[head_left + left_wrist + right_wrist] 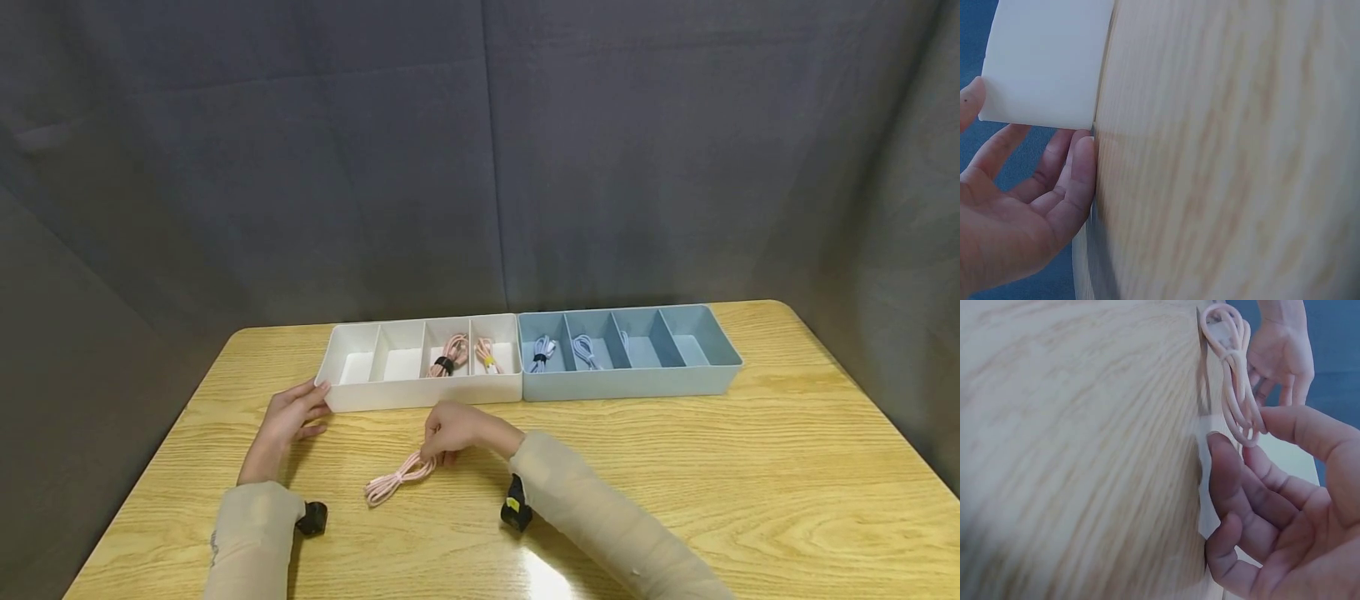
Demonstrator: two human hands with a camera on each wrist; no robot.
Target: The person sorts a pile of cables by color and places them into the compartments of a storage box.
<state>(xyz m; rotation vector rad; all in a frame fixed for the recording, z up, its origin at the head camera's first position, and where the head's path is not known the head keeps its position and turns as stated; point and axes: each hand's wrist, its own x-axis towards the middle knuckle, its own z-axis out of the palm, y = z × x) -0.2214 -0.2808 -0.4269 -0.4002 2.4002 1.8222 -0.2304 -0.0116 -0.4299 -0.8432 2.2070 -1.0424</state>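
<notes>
My right hand point(455, 429) pinches one looped end of a bundled pink cable point(400, 477), tied round its middle. In the right wrist view, thumb and fingertips meet at the loop of the cable point(1233, 375). My left hand point(291, 412) rests against the left end of a white divided box point(427, 393); in the left wrist view the thumb lies at its upper edge and loosely bent fingers touch its end wall point(1047, 69). Two of the white box's compartments hold pink cables: one with a black strap point(447, 358), another with a yellow tie point(488, 358).
A blue divided box point(626, 384) stands end to end with the white one. Blue cables point(543, 354) lie in its left compartments. Both boxes sit toward the back of a wooden table point(675, 483), before a dark curtain point(480, 167).
</notes>
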